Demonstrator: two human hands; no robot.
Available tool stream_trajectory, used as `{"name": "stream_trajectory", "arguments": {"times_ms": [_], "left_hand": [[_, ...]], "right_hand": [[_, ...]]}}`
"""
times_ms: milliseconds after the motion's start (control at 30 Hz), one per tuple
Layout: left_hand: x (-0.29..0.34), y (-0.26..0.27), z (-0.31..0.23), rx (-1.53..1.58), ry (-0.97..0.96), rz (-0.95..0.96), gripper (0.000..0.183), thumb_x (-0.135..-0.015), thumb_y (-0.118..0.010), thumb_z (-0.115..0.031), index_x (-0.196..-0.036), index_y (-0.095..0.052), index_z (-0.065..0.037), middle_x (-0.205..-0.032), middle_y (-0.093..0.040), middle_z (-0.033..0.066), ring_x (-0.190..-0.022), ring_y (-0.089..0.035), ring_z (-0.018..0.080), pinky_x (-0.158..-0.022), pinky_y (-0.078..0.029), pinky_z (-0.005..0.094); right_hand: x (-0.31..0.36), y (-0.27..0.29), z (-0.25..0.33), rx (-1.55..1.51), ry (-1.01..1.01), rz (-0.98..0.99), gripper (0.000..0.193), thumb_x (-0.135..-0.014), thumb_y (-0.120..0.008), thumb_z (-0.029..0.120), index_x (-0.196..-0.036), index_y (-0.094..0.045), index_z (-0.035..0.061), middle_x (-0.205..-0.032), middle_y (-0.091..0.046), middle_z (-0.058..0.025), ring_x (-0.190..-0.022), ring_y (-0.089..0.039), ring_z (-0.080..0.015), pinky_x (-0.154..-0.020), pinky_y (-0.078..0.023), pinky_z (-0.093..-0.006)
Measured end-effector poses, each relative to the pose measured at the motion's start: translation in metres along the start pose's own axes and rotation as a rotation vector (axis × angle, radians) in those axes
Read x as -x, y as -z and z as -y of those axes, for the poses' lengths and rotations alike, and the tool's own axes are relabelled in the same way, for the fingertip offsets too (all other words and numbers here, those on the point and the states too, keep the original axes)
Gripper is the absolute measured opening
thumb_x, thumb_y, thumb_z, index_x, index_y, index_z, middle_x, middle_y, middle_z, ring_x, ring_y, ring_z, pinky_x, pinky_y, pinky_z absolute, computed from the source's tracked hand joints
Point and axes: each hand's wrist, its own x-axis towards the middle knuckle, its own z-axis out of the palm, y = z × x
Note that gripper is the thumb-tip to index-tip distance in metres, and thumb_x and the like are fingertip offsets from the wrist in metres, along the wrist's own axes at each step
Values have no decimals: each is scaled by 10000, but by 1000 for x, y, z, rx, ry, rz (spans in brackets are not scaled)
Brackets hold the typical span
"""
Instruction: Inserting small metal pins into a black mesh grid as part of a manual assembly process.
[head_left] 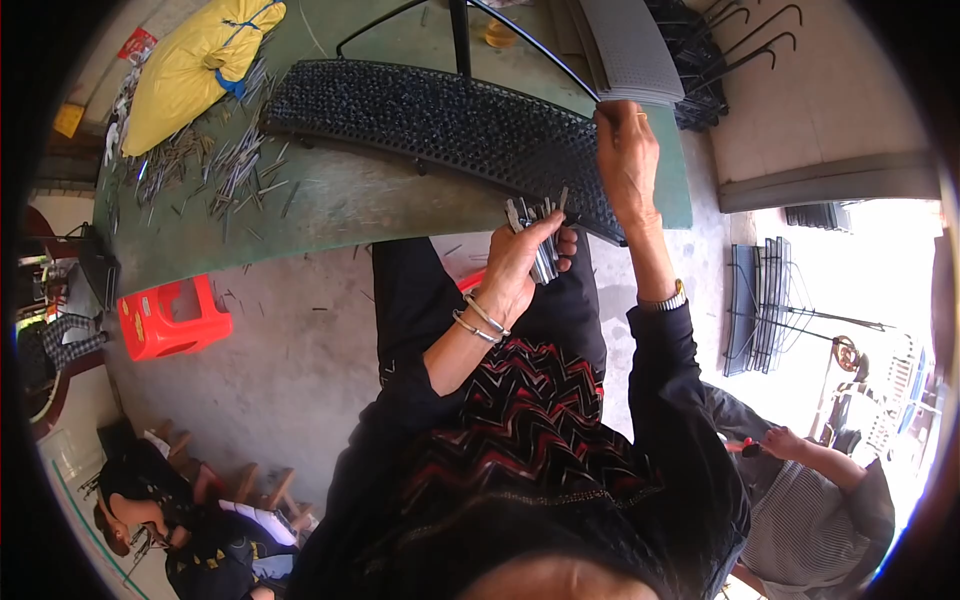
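Note:
A long black rack [440, 115], its top full of small round holes, lies aslant on the green table. My left hand [525, 250] is wrapped round a bunch of thin metal strips [545, 268] at the rack's near edge, and their ends stick out past the thumb. Above the rack's right end is my right hand [628, 160], its fingers closed in a pinch. Whatever it pinches, if anything, is hidden behind the fingers. Close by its fingertips ends a thin black rod [545, 58] that slopes over the rack.
Loose metal strips [235, 165] are scattered on the table [340, 200] at left, beside a yellow sack [195, 75]. Grey perforated sheets [625, 50] are stacked at the far right. A red stool [175, 318] stands on the floor at left. Other people are at lower left and lower right.

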Motion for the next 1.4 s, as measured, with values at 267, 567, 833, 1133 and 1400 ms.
{"name": "stream_trajectory", "arguments": {"times_ms": [267, 567, 833, 1133, 1400], "left_hand": [[-4, 3, 0, 7, -14, -2, 183, -832, -703, -179, -915, -620, -38, -758, -661, 90, -630, -647, 171, -501, -494, 282], [-3, 0, -4, 4, -58, 4, 177, -836, -698, -179, -927, -626, -44, -768, -662, 83, -657, -654, 172, -498, -500, 279], [-1, -4, -4, 84, -20, -26, 192, -850, -695, -206, -948, -634, -51, -771, -664, 79, -675, -650, 155, -504, -498, 269], [-1, 0, -6, 26, -37, 8, 161, -859, -686, -196, -916, -627, -58, -747, -677, 85, -624, -618, 133, -484, -454, 234], [3, -1, -10, -12, -113, -17, 132, -850, -667, -150, -925, -644, -44, -800, -694, 87, -685, -663, 162, -523, -471, 259]], "right_hand": [[7, -13, -3, 97, 30, 171, 91, -864, -612, 94, -940, -642, 53, -906, -609, -160, -803, -620, -340, -706, -488, -404], [32, 38, 27, -413, -422, 688, 159, -866, -622, 103, -944, -627, -35, -776, -625, -36, -667, -568, -96, -606, -464, -248], [12, 16, 23, -156, -259, 65, 96, -872, -607, 80, -931, -610, 5, -737, -643, -83, -600, -584, -117, -562, -462, -283], [21, -16, 7, 116, -24, 83, 93, -863, -625, 99, -943, -649, 58, -869, -616, -127, -742, -630, -302, -682, -494, -352], [29, 28, 22, -370, -261, 540, 209, -831, -655, 154, -971, -663, -1, -890, -597, -159, -793, -635, -264, -693, -491, -368]]}}
